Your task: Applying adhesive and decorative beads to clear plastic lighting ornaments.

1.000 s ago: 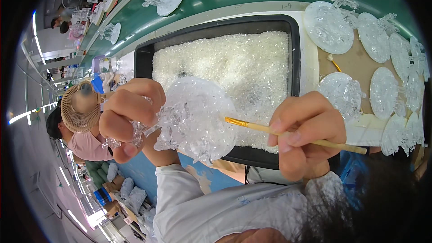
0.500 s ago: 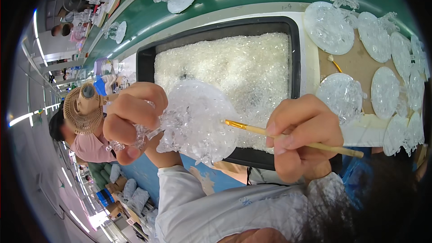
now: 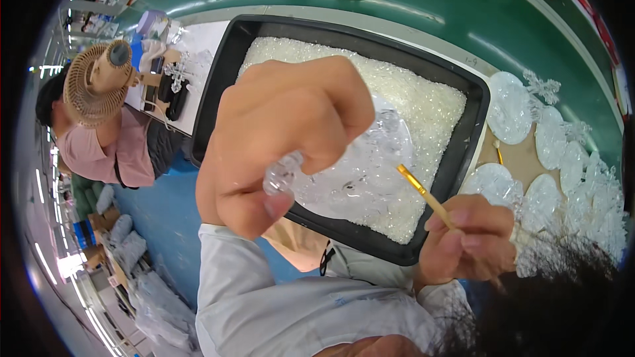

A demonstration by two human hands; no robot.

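Note:
My left hand (image 3: 284,119) is closed around the figure part of a clear plastic ornament. The ornament's round, frosted-clear disc base (image 3: 360,188) faces up beyond my knuckles, over a black tray (image 3: 477,125) of clear, glittering granules (image 3: 430,96). My fingers hide most of the figure; a rounded clear piece pokes out below them. In my right hand (image 3: 469,238) is a thin paintbrush (image 3: 433,203) with a wooden handle and gold ferrule, pinched between thumb and fingers. Its tip points up and left, close to the disc's right edge; whether they touch, I cannot tell.
Several similar disc-based ornaments (image 3: 508,107) crowd the board on the right, with another small brush (image 3: 499,151) among them. More stand on the green table (image 3: 423,0) beyond. At left are a beige fan (image 3: 99,82), a clear lidded jar (image 3: 157,25) and a person in pink (image 3: 99,149).
My left hand has moved right and tipped the ornament, covering more of it. My right hand has dropped lower, its brush now pointing more steeply upward. The whole view has shifted and turned.

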